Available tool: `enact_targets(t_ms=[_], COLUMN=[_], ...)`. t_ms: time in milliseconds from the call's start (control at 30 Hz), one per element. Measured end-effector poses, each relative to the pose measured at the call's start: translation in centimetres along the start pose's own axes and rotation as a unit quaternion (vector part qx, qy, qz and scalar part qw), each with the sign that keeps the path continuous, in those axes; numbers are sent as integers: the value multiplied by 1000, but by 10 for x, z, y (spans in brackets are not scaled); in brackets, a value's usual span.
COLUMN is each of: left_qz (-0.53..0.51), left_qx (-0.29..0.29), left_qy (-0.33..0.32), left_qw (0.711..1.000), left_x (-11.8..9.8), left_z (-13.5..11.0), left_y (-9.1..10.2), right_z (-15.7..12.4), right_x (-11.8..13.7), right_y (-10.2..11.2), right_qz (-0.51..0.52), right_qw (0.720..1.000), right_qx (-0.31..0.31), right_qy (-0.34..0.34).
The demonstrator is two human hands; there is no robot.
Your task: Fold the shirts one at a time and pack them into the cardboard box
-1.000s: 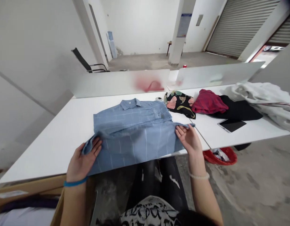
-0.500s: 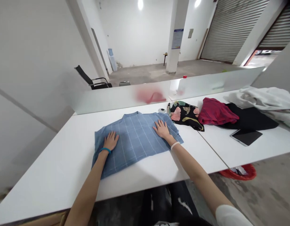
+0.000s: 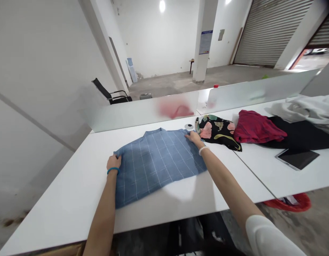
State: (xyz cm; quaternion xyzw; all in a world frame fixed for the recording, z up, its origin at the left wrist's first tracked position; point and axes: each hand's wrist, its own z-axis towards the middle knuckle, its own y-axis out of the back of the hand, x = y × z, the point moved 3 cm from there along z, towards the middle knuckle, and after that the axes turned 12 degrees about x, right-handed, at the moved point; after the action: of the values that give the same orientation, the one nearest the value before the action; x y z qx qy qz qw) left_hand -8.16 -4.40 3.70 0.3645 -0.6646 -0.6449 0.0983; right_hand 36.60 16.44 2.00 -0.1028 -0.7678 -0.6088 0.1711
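Note:
A light blue checked shirt [image 3: 156,160] lies folded and flat on the white table [image 3: 60,185]. My left hand [image 3: 114,162], with a blue wristband, grips the shirt's far left corner, fingers curled on the fabric. My right hand [image 3: 194,137], with a white bead bracelet, pinches the shirt's far right corner, close to a black floral garment [image 3: 216,131].
A small round tape roll [image 3: 189,126] sits behind the shirt. To the right lie a red garment [image 3: 256,129], a black garment [image 3: 300,133], a tablet [image 3: 297,158] and a grey-white heap [image 3: 305,108]. A frosted divider [image 3: 132,112] backs the table; a red basket [image 3: 289,202] stands on the floor.
The shirt's lower half was folded up over the top. My hands then pressed flat on it and have since slid outwards to its far left and right corners.

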Motion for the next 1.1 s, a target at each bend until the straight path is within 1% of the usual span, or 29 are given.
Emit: enact_targets(t_ms=[200,333,433,500,600,667,733,800,900,967,1000,1067,1100], left_qz=[-4,-18,-31,-46,-73,-88,-94,-93,-81,-68,-53,-1,36], left_qx=[-10,8,5,-17,-59,-75,-76,-65,-44,-45,-52,-67,-68], left_qy=[-12,-34,-53,-62,-79,-96,-108,-106,-89,-89,-101,-156,-201], left_qw=[1000,999,998,997,992,989,987,988,992,993,992,985,977], left_x=[-7,-11,-10,-8,-10,-15,-20,-26,-31,-35,-37,-41,-42], left_z=[20,33,34,30,22,20,23,28,30,20,9,-25,-48], left_y=[12,12,10,12,18,20,19,15,10,10,9,2,-5], right_z=[5,13,19,19,11,3,-6,-13,-28,-45,-56,-84,-99], right_x=[-1,1,3,3,-1,-4,-6,-4,7,18,23,27,25], right_y=[0,-1,1,4,8,9,9,8,9,9,7,-2,-9], right_qz=[18,18,19,25,33,34,31,23,1,-22,-35,-59,-71], right_qw=[999,999,999,999,999,997,996,996,996,995,993,986,980], right_qx=[-7,14,12,-5,-40,-65,-82,-84,-88,-92,-87,-63,-50], right_qy=[26,25,26,24,15,6,-7,-15,1,42,73,146,181])
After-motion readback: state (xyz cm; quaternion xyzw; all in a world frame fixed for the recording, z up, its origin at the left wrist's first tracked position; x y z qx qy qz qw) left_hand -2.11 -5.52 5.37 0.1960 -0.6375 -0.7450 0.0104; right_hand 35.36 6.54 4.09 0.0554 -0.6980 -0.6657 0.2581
